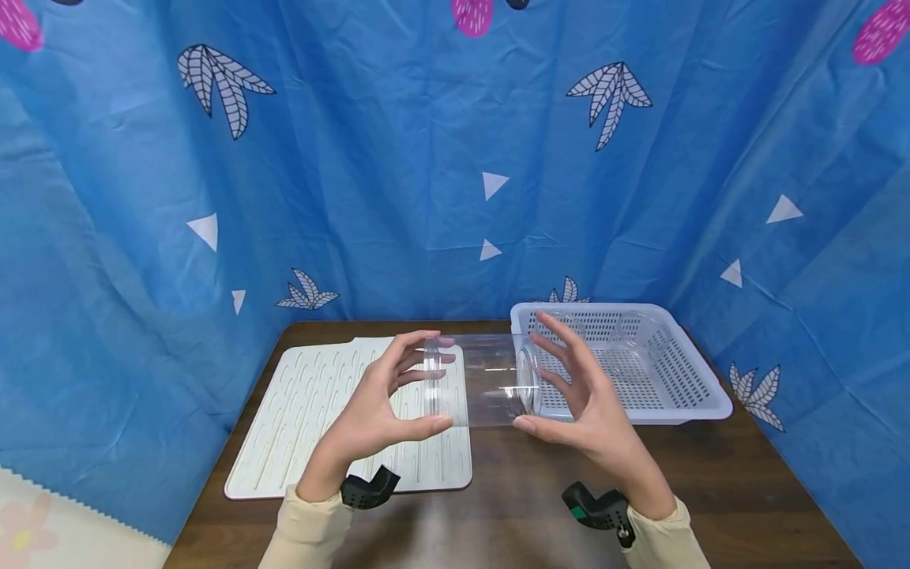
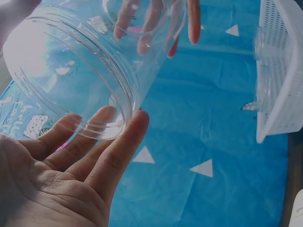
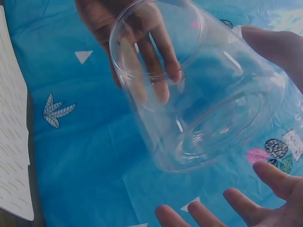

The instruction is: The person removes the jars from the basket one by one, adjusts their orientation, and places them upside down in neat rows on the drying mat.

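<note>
- A clear, smooth jar point(image 1: 486, 379), cylindrical with a ridged neck, lay sideways between both hands, above the dark wood-grain table point(image 1: 526, 506).
- The left hand point(image 1: 373, 403) gripped the neck end, thumb and fingers curved around it.
- The right hand point(image 1: 586, 395) was spread loosely at the round base, its fingers unclenched; whether its thumb touched was unclear.
- The white mat point(image 1: 284, 419) bore short raised ridges; the jar overlapped its right edge.
- Transparent round pieces point(image 1: 636, 332) in the perforated plastic basket point(image 1: 693, 414) were hard to make out.
</note>
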### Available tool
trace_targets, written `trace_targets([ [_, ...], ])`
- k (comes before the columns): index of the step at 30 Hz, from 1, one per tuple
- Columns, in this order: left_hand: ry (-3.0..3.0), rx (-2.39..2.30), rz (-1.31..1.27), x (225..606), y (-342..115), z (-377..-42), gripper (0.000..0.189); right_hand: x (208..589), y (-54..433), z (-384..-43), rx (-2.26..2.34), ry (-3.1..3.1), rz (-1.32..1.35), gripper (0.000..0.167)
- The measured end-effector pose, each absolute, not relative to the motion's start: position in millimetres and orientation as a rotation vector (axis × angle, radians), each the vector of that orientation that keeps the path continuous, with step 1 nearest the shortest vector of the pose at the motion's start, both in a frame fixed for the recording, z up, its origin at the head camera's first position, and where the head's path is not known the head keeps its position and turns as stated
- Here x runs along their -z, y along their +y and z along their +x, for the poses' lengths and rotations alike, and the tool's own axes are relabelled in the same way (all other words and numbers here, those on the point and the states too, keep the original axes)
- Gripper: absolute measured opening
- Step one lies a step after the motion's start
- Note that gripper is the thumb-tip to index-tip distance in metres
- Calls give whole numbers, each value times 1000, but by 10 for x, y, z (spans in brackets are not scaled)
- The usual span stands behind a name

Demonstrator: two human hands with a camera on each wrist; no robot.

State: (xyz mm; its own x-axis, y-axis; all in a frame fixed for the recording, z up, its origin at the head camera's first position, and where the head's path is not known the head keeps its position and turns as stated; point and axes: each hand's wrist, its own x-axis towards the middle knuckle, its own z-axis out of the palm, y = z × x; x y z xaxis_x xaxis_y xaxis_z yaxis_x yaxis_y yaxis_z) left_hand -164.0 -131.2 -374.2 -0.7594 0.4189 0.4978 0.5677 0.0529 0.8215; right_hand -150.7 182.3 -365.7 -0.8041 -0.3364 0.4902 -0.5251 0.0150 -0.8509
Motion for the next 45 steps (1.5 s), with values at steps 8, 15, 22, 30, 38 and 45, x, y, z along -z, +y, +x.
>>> trace_targets([
  [8,-2180,1839,-1052,3737,-1298,-1634,91,3727,1834,-1563,-2121,-2072,989,109],
  [15,-2182,1850,-1057,3762,-1299,-1646,91,3746,1836,-1561,-2221,-2043,987,98],
  [22,-2188,1858,-1040,3766,-1320,-1639,90,3736,1816,-1564,-2208,-2063,957,98],
  [30,-2160,1884,-1064,3763,-1352,-1641,90,3719,1778,-1570,-2217,-2071,930,97],
  [38,-2167,1901,-1044,3777,-1388,-1638,90,3686,1746,-1579,-2182,-2108,912,96],
  [45,-2193,1898,-980,3817,-1437,-1641,91,3636,1705,-1616,-2109,-2161,874,93],
])
